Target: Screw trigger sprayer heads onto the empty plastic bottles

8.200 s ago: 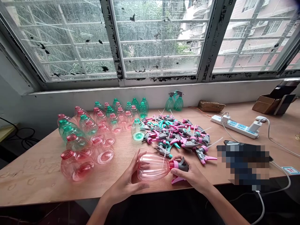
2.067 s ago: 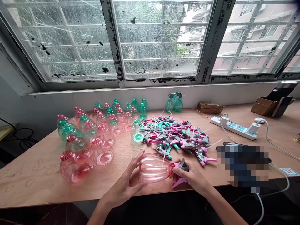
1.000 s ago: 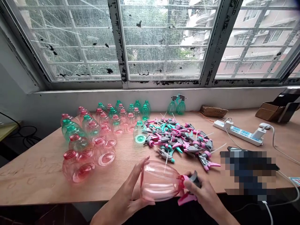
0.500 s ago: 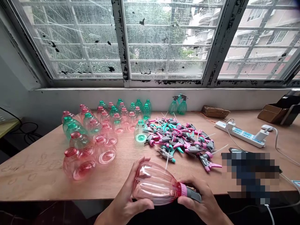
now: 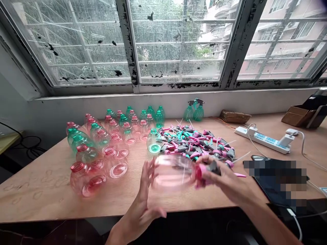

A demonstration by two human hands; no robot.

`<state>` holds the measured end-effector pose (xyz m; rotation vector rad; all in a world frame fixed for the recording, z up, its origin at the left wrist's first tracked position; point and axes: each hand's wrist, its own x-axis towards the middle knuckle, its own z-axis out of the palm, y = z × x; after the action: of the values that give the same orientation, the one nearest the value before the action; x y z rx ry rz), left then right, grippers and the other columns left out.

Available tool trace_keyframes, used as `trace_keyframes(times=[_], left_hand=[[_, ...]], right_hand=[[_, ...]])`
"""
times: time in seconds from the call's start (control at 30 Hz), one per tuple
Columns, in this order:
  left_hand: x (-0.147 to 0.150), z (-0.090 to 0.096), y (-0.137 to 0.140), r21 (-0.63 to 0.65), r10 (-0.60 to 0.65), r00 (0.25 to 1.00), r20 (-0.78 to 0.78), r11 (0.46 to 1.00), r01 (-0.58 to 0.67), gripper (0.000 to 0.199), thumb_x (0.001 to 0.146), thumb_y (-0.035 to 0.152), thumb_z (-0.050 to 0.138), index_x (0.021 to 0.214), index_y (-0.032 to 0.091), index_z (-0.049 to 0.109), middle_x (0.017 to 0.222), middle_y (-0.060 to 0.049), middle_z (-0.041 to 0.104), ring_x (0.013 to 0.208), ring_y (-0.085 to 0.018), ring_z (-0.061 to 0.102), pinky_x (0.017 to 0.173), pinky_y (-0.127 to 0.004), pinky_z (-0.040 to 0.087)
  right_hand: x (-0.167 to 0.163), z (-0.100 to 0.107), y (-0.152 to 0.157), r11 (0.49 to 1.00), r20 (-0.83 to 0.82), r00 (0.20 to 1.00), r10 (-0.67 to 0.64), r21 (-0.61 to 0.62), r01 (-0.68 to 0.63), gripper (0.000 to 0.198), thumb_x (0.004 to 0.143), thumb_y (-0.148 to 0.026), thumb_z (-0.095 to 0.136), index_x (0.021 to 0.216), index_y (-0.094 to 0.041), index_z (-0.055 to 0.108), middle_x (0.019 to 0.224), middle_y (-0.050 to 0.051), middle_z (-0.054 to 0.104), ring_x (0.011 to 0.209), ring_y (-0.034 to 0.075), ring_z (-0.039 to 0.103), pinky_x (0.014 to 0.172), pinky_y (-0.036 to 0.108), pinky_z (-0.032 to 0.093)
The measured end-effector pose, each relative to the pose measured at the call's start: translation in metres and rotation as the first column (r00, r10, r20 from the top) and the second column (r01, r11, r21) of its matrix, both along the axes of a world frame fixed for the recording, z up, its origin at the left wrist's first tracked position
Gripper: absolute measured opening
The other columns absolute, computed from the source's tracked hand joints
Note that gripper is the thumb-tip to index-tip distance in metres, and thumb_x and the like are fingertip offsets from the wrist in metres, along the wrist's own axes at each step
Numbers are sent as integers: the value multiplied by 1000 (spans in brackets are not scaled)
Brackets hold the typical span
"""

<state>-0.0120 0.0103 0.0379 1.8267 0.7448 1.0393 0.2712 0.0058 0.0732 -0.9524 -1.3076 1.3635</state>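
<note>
Grip of the right hand [image 5: 227, 180]: closed round the pink and grey spray head [image 5: 208, 170] at the neck of a pink bottle [image 5: 173, 175]. Left hand [image 5: 140, 207] is at the bottle's base, fingers spread, thumb well clear; motion blur, cannot tell if the fingertips touch. Bottle lies on its side in the air, near the worktop's front edge, base toward the left hand, neck toward the right.

Largest first. Barred window [image 5: 176, 44] runs across the back, paint flaking off its frame. Wooden worktop [image 5: 51, 190] below it. On its left side, a cluster of pink and green bottles [image 5: 116, 165], standing close together. In the middle, a heap of spray heads [image 5: 196, 141], pink, teal and grey, some with white straws sticking out. Far right, a cardboard box [image 5: 293, 115] with dark flat items in it. Near the right forearm, a flat black device [image 5: 269, 189], partly pixelated. White power strip [image 5: 263, 139] behind it, plugs in. Brown wrapped packet [image 5: 235, 116] near the wall. Two green spray bottles [image 5: 198, 113] stand behind the heap, heads on. One green bottle [image 5: 154, 142] stands just beside the heap's left edge.
</note>
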Motion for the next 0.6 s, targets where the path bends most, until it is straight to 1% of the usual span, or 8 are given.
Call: trace_keyframes(times=[0.1,0.17,0.23,0.3,0.37,0.47,0.53,0.6], left_hand=[[-4,-5,11,-95,36,999,-10,995,-37,89,98,54,52,156,46,-16,172,-4,-1,154,-34,18,123,-54,25],[-6,-7,14,-178,44,997,-57,983,-53,87,100,43,57,157,47,-8,172,-3,1,151,-32,28,121,-52,30],[-8,-9,15,-245,31,996,-86,968,-51,84,99,40,60,159,45,1,170,-6,12,147,-31,36,121,-51,31],[-11,-9,15,-294,14,995,-95,955,-41,82,98,40,61,159,40,6,163,-10,31,144,-30,42,121,-52,29],[-15,-9,14,-333,4,994,-105,942,-39,81,98,41,60,160,37,8,153,-11,45,142,-30,45,121,-52,28],[-19,-13,16,-359,-12,994,-109,933,-28,80,98,44,60,160,36,11,144,-11,55,140,-29,47,121,-51,28],[-22,-19,20,-334,-30,995,-93,943,-3,79,97,45,61,160,37,13,144,-10,56,137,-29,50,120,-49,31],[-25,-28,26,-269,-63,996,-67,962,43,81,94,46,64,159,41,16,154,-8,47,134,-30,53,116,-47,36]], right_hand=[[13,42,48,974,142,979,-144,193,115,36,82,-41,76,107,-23,57,87,3,70,70,19,66,62,28,51],[21,69,92,909,258,927,-271,385,159,35,83,-37,70,108,-20,55,88,3,69,75,22,65,59,27,47],[26,91,141,783,406,751,-521,577,231,28,83,-29,66,107,-18,57,87,4,69,74,21,63,58,26,44],[29,105,191,706,581,437,-687,675,212,17,87,-26,64,100,-16,62,89,6,71,77,21,63,63,27,43],[31,110,236,710,626,345,-699,666,228,13,88,-26,66,93,-14,67,87,9,73,81,25,64,67,29,43],[34,103,289,732,684,260,-681,628,266,13,88,-25,69,93,-14,71,93,13,76,87,28,67,70,30,44],[35,94,315,737,713,207,-670,606,300,17,90,-27,67,100,-13,71,100,15,76,93,30,68,74,31,46],[36,84,338,741,740,159,-654,583,332,22,93,-30,66,106,-13,70,106,17,76,100,32,68,77,33,48]])
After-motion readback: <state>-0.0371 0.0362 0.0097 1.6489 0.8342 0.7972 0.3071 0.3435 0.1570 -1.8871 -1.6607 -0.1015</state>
